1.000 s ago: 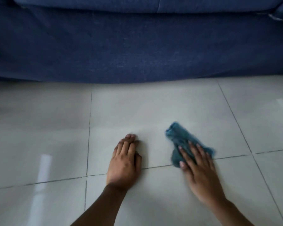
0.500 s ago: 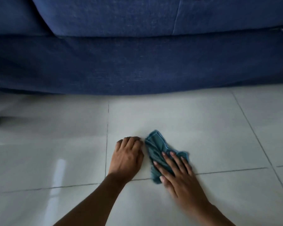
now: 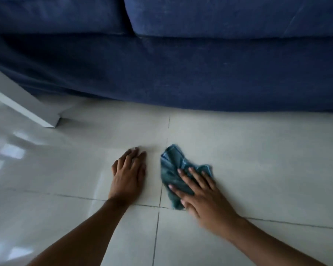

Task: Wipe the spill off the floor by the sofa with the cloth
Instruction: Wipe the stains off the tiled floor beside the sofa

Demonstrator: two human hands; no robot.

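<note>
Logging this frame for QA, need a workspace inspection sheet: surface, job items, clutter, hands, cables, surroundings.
Surface: pale glossy tile floor with dark grout lines; window glare at left; no spill can be made out.
Job's things: teal cloth, crumpled, flat on the floor at a grout crossing.
Clutter: nothing seen.
Hands: right hand pressed palm-down on the cloth, fingers spread, slightly blurred; left hand flat on bare tile beside the cloth, not touching it.
Cables: nothing seen.
Surroundings: dark blue sofa runs along the far edge of the floor; white furniture leg slants in at left.
</note>
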